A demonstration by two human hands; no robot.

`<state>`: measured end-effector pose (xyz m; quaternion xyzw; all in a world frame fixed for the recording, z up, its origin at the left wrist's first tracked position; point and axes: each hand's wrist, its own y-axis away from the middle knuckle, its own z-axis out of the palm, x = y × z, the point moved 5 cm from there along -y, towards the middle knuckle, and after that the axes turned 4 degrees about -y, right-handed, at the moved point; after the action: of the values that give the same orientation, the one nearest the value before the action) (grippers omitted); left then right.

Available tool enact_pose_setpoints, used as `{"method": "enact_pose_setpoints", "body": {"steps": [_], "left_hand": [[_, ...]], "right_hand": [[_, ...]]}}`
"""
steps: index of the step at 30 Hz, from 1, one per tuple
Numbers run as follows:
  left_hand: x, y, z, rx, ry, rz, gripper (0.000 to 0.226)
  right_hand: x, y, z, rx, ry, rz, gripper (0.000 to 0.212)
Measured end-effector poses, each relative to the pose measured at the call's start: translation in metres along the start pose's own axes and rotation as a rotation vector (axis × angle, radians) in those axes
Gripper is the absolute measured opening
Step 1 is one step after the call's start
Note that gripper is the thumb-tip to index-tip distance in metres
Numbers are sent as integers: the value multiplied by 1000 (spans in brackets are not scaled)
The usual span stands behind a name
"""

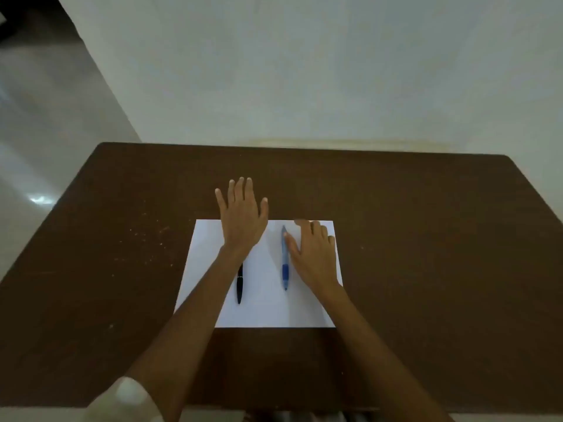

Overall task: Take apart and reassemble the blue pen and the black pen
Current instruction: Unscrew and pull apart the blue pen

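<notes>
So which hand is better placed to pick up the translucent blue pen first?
Likely the right hand: its thumb lies against the translucent blue pen on the white paper sheet. The left hand is spread flat, apart from it.

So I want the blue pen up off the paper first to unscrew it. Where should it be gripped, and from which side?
Grip the dark blue grip sleeve of the blue pen, toward its near end. Pinch across the barrel from above with the right hand, which already lies beside it with the thumb at the barrel. The pen lies flat and lengthwise on the white paper, so both long sides look reachable.
</notes>
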<state>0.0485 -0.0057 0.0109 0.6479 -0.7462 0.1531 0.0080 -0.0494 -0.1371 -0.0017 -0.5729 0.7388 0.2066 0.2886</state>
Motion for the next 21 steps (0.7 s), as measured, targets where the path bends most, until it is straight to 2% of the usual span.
{"method": "enact_pose_setpoints", "body": {"steps": [6, 10, 12, 14, 18, 21], "left_hand": [[4, 47, -43, -7, 5, 33, 54], [8, 93, -60, -104, -41, 55, 54], [13, 111, -66, -143, 3, 17, 53], [21, 123, -71, -165, 138, -43, 49], [38, 136, -70, -334, 663, -298, 43], [46, 139, -61, -419, 1027, -506, 38]], "right_hand": [[-17, 42, 9, -162, 46, 158, 59], [-24, 60, -4, -114, -41, 252, 63], [-23, 70, -14, -76, -123, 286, 56], [-22, 81, -24, -54, -203, 293, 47], [-18, 102, -37, -52, -421, 245, 40], [-10, 106, -37, -97, -468, 196, 36]]}}
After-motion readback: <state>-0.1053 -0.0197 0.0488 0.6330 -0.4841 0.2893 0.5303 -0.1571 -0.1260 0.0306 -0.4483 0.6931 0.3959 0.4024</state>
